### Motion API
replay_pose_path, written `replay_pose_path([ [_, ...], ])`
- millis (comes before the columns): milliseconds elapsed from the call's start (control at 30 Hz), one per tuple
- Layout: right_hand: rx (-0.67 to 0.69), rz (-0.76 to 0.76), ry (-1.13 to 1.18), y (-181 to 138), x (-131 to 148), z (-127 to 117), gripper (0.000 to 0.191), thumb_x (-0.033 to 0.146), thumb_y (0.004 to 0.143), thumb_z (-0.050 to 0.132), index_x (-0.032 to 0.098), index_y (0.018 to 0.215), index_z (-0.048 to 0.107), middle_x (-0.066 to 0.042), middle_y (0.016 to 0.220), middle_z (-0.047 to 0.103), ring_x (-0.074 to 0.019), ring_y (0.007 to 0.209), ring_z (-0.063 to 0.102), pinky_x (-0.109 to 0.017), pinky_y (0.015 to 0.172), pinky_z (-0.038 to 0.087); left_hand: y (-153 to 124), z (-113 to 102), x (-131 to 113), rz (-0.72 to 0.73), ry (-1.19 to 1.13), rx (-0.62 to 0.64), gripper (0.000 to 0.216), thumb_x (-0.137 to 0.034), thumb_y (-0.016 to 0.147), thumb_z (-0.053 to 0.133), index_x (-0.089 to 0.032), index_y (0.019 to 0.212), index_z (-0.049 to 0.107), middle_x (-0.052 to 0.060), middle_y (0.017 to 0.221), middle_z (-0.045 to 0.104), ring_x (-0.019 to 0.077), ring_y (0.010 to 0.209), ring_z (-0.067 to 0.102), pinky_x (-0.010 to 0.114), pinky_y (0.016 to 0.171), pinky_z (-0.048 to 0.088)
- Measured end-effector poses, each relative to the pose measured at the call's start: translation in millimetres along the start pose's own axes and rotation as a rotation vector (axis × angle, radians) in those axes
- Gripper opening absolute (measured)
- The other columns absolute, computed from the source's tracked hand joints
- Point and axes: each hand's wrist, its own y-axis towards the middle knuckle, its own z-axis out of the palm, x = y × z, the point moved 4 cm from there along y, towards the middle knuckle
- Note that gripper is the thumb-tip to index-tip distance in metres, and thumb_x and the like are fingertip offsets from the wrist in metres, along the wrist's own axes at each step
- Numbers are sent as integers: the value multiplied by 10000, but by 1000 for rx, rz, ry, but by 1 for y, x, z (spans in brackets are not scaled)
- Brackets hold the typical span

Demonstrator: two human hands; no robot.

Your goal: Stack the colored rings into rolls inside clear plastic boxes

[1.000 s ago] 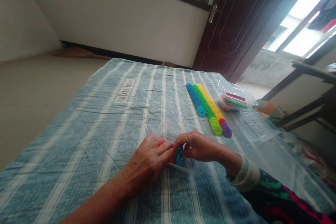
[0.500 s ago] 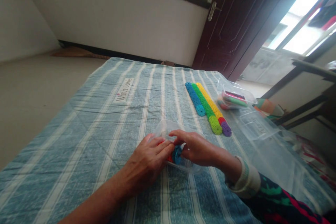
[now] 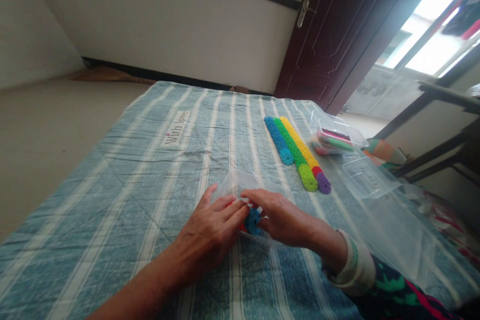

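Observation:
A clear plastic box (image 3: 234, 180) sits on the striped cloth in front of me, with blue and red-orange toothed discs in it. My left hand (image 3: 215, 222) lies over its left side, fingers stretched across the red-orange pieces and thumb apart. From the right, my right hand (image 3: 279, 212) curls its thumb and fingers around the blue discs (image 3: 252, 220). The fingertips of both hands nearly meet above them. Most of the red-orange pieces are hidden under my left hand.
To the right lie a blue disc row (image 3: 277, 140), a green row (image 3: 294, 150) and a yellow row (image 3: 298, 142) ending in red and purple. Beyond stands a clear box (image 3: 333, 137) with colourful pieces. A transparent lid (image 3: 369, 180) lies near the cloth's right edge.
My left thumb has lifted away from the box and spread outward. My right hand has shifted very slightly around the blue discs. The disc rows stay in place.

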Motion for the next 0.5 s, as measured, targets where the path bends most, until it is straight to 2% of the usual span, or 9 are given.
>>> replay_pose_path([
  [100, -1, -11, 6, -1, 2, 1, 522, -30, 695, 538, 210, 1158, 523, -38, 1094, 629, -200, 1037, 586, -373, 927, 494, 0, 0, -1, 0, 4, -17, 271, -242, 967, 401, -167, 1160, 575, 85, 1121, 704, 257, 1089, 606, 600, 1099, 183],
  [200, -3, -13, 0, -1, 4, 1, 514, -35, 705, 532, 204, 1160, 519, -43, 1098, 626, -206, 1065, 577, -374, 938, 490, 0, 0, -1, 7, 21, -31, 279, -246, 968, 397, -161, 1161, 580, 94, 1128, 699, 247, 1089, 607, 583, 1114, 181],
  [367, 7, 1, -23, -1, 5, 2, 445, 16, 746, 550, 192, 1154, 523, -65, 1091, 626, -227, 1078, 574, -397, 935, 492, 2, 1, -3, 38, 21, 28, 319, -189, 957, 387, -147, 1230, 546, 110, 1182, 667, 242, 1103, 600, 569, 1109, 240],
  [500, 22, 14, -47, -1, 3, 4, 463, 7, 752, 532, 193, 1176, 505, -75, 1131, 615, -233, 1094, 565, -402, 938, 482, 7, 2, -6, 71, 22, 105, 333, -144, 955, 366, -162, 1238, 542, 111, 1179, 653, 240, 1084, 604, 566, 1075, 314],
])
